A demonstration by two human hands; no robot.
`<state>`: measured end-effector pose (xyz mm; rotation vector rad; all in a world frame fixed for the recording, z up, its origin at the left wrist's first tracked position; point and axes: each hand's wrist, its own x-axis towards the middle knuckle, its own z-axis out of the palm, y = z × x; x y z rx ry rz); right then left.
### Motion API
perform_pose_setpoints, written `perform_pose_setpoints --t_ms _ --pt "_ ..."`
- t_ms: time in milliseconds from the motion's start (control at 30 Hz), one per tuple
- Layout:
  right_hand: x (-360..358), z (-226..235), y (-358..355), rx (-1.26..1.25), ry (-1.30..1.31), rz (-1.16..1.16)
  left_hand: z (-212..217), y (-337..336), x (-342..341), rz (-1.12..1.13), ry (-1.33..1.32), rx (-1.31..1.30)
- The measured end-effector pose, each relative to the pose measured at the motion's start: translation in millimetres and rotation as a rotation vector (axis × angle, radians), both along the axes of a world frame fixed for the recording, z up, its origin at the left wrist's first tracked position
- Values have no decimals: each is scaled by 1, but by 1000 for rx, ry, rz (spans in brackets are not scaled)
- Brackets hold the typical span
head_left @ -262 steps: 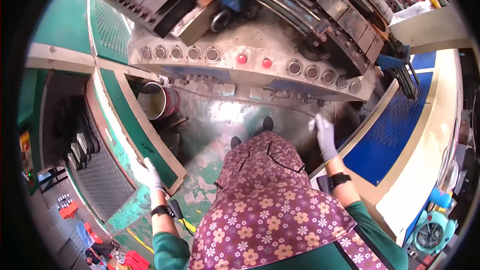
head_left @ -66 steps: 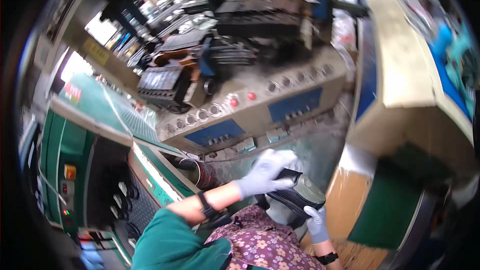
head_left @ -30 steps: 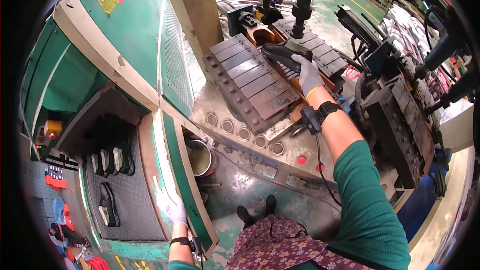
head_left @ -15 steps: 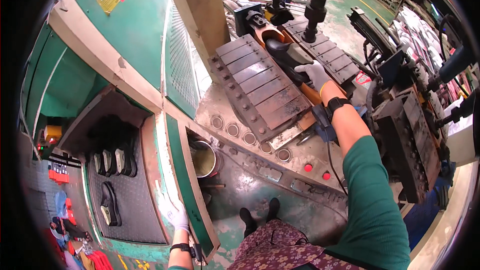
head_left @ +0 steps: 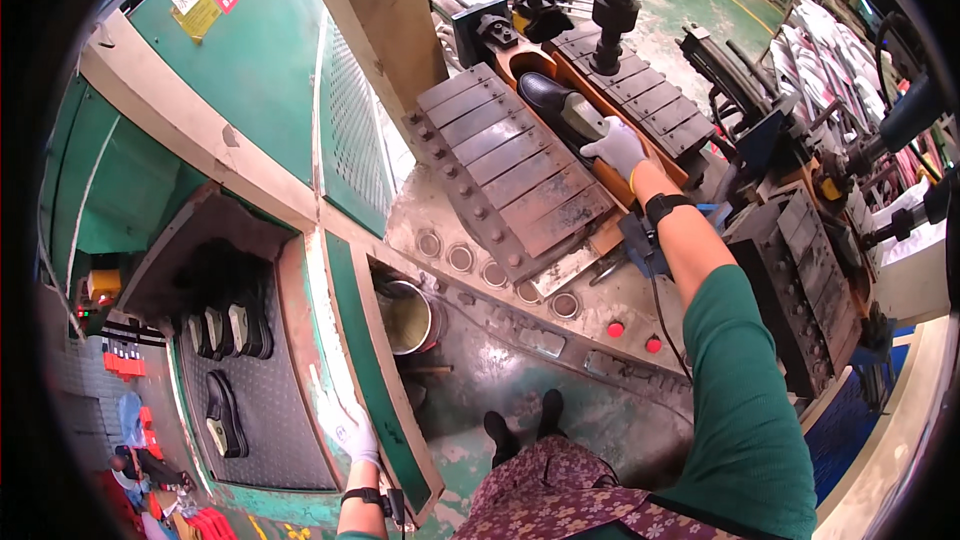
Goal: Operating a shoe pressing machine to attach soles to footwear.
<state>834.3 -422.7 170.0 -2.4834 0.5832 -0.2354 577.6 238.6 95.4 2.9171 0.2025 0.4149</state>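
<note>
The black leather shoe already lies in the orange press channel, right hand fingers closed on it; left hand spread flat on the green frame.

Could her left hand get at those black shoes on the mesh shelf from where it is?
Probably yes. The left hand rests on the green edge right beside the mesh shelf, and nothing stands between it and the nearest black shoe. The shoes farther back look a longer stretch.

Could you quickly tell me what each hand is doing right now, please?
Left hand: open, gloved, resting on the green machine edge, holding nothing.
Right hand: gloved, pressed on the black shoe in the press; grip cannot be told.
</note>
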Motion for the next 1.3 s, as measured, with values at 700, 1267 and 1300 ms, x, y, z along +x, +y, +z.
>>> perform_pose_setpoints --t_ms 700,1267,1300 --pt "-42 57 21 171 88 86 8 0 -4 -52 -99 -18" --pt "-611 -151 274 552 453 -146 50 3 -10 -109 167 -175" --pt "-624 -155 274 557 479 -124 9 21 -8 -47 109 -28"
